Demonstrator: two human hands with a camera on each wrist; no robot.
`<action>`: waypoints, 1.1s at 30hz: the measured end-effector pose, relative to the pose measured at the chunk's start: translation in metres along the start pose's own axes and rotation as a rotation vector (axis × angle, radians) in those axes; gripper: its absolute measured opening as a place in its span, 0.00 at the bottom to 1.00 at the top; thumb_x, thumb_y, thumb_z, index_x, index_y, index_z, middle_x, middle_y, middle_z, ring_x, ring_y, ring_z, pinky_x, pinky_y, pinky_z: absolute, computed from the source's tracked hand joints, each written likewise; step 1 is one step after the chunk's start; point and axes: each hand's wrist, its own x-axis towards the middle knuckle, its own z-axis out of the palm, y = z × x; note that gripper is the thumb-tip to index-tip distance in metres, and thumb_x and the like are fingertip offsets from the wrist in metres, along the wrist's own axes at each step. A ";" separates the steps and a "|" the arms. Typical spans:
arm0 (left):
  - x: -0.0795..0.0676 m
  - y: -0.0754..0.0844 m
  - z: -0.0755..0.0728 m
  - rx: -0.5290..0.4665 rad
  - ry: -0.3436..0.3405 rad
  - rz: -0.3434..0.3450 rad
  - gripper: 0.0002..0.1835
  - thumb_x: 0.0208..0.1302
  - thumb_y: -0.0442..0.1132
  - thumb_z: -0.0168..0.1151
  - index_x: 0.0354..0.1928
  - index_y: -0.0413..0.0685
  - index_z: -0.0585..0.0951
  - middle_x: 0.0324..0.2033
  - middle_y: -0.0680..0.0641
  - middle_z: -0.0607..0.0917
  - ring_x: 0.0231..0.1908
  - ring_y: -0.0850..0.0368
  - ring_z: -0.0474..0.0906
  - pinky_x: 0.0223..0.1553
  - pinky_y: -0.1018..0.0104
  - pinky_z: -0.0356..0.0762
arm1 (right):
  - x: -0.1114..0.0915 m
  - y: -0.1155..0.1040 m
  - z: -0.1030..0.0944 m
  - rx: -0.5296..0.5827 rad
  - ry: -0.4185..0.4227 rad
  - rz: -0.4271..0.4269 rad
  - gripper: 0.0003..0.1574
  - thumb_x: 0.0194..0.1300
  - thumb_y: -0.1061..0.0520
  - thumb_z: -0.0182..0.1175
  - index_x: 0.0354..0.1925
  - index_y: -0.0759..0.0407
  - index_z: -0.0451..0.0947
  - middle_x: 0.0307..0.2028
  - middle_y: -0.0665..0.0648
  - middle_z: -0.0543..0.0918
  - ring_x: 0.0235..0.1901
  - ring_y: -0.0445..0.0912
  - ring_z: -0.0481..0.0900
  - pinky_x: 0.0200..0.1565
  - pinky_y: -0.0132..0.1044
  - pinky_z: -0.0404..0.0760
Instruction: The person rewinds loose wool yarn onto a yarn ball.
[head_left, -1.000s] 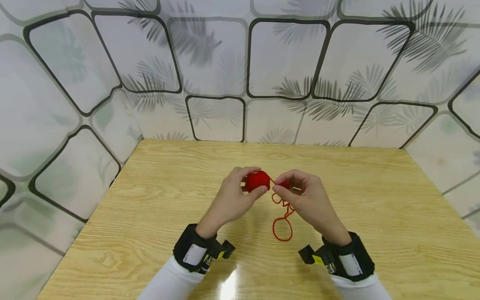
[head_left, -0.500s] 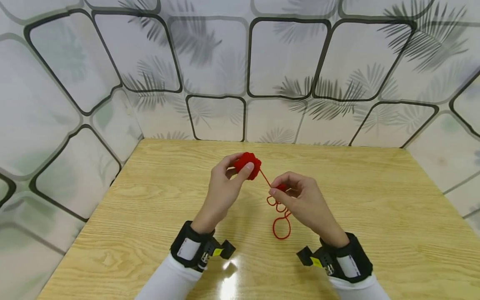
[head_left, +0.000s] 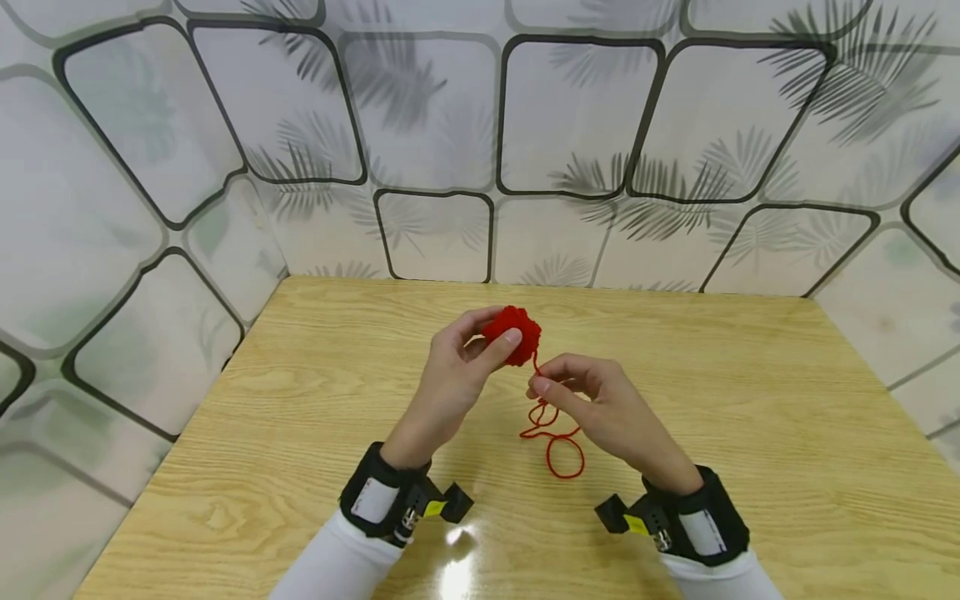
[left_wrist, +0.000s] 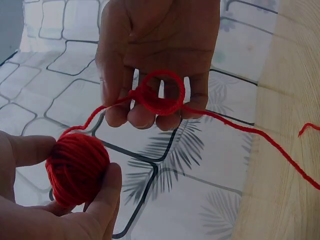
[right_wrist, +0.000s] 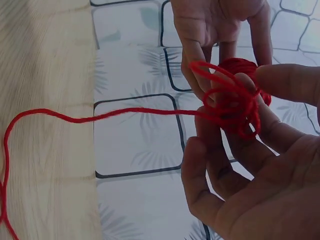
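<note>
My left hand (head_left: pixel 442 387) holds a small ball of red yarn (head_left: pixel 527 332) between thumb and fingers, above the table. In the left wrist view the yarn ball (left_wrist: pixel 77 167) shows its wound strands. From the ball, a short strand runs to my right hand (head_left: pixel 611 404), where thumb and index finger pinch it. A ring-like coil of yarn (left_wrist: pixel 162 106) lies against the curled fingers of that hand. The right wrist view shows several loose loops (right_wrist: pixel 227 102) there, overlapping the ball behind. A yarn tail (right_wrist: pixel 80 120) trails down from them toward the table.
Loose yarn loops (head_left: pixel 566 477) show below the right hand, over the wooden table (head_left: pixel 300 358). A patterned wall covering (head_left: pixel 435 242) stands along the back and both sides. Each wrist wears a black strap (head_left: pixel 382 492) with a small camera.
The left hand moved up and away with the ball, stretching the strand, then came slightly back right. The ball has turned in its fingers. The right hand shifted slightly left and the hanging loops rearranged.
</note>
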 end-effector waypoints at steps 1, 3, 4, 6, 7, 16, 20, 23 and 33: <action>-0.001 0.000 0.001 0.015 -0.014 0.005 0.25 0.59 0.45 0.61 0.57 0.45 0.70 0.51 0.43 0.75 0.49 0.48 0.75 0.49 0.59 0.72 | 0.000 0.000 0.000 0.028 -0.011 0.000 0.13 0.65 0.47 0.55 0.39 0.54 0.77 0.35 0.54 0.81 0.38 0.51 0.78 0.46 0.48 0.74; -0.001 0.001 0.002 0.029 -0.030 0.014 0.25 0.60 0.45 0.61 0.57 0.44 0.70 0.52 0.43 0.75 0.49 0.48 0.75 0.49 0.58 0.72 | 0.000 -0.001 0.001 0.089 -0.030 -0.001 0.14 0.66 0.48 0.53 0.38 0.57 0.76 0.34 0.56 0.80 0.38 0.53 0.77 0.47 0.48 0.74; -0.002 0.001 0.002 0.031 -0.031 0.016 0.25 0.60 0.45 0.61 0.58 0.44 0.70 0.51 0.44 0.75 0.49 0.49 0.75 0.49 0.58 0.72 | 0.000 -0.001 0.001 0.117 -0.036 0.000 0.15 0.67 0.48 0.52 0.38 0.59 0.76 0.34 0.57 0.80 0.37 0.53 0.77 0.47 0.48 0.74; -0.002 0.001 0.002 0.028 -0.027 0.019 0.25 0.60 0.45 0.61 0.58 0.44 0.70 0.51 0.44 0.75 0.48 0.49 0.75 0.49 0.58 0.72 | -0.001 -0.002 0.001 0.171 -0.055 -0.010 0.16 0.68 0.50 0.50 0.37 0.61 0.75 0.33 0.60 0.79 0.36 0.54 0.77 0.45 0.48 0.75; -0.002 0.001 0.002 0.027 -0.026 0.022 0.25 0.60 0.44 0.60 0.57 0.44 0.70 0.51 0.43 0.76 0.48 0.48 0.75 0.49 0.58 0.72 | -0.001 -0.003 0.002 0.193 -0.061 -0.017 0.16 0.69 0.50 0.49 0.37 0.62 0.75 0.32 0.60 0.78 0.36 0.54 0.77 0.44 0.48 0.75; -0.002 0.001 0.002 0.019 -0.012 0.033 0.23 0.60 0.45 0.60 0.56 0.45 0.72 0.50 0.43 0.76 0.46 0.47 0.76 0.48 0.57 0.73 | -0.002 -0.004 0.007 0.375 -0.128 -0.060 0.16 0.71 0.56 0.45 0.48 0.66 0.71 0.27 0.64 0.74 0.26 0.56 0.77 0.35 0.49 0.78; -0.002 0.001 0.002 0.020 -0.012 0.034 0.23 0.60 0.45 0.61 0.56 0.45 0.72 0.50 0.43 0.77 0.46 0.47 0.76 0.48 0.57 0.73 | -0.002 -0.005 0.008 0.334 -0.082 -0.023 0.16 0.68 0.54 0.50 0.47 0.65 0.74 0.37 0.64 0.78 0.37 0.56 0.78 0.44 0.48 0.76; -0.001 0.000 0.002 0.031 -0.017 0.039 0.23 0.60 0.44 0.61 0.56 0.45 0.71 0.50 0.43 0.76 0.46 0.47 0.76 0.47 0.57 0.73 | -0.002 -0.006 0.007 0.300 -0.063 -0.020 0.16 0.66 0.54 0.53 0.46 0.64 0.76 0.43 0.62 0.79 0.46 0.55 0.76 0.50 0.48 0.73; -0.002 0.001 0.002 0.077 -0.017 0.052 0.24 0.60 0.45 0.61 0.57 0.46 0.71 0.51 0.46 0.76 0.48 0.49 0.75 0.47 0.58 0.73 | -0.001 -0.005 0.009 0.376 -0.070 0.007 0.16 0.65 0.56 0.54 0.45 0.66 0.77 0.31 0.61 0.74 0.27 0.49 0.70 0.30 0.34 0.73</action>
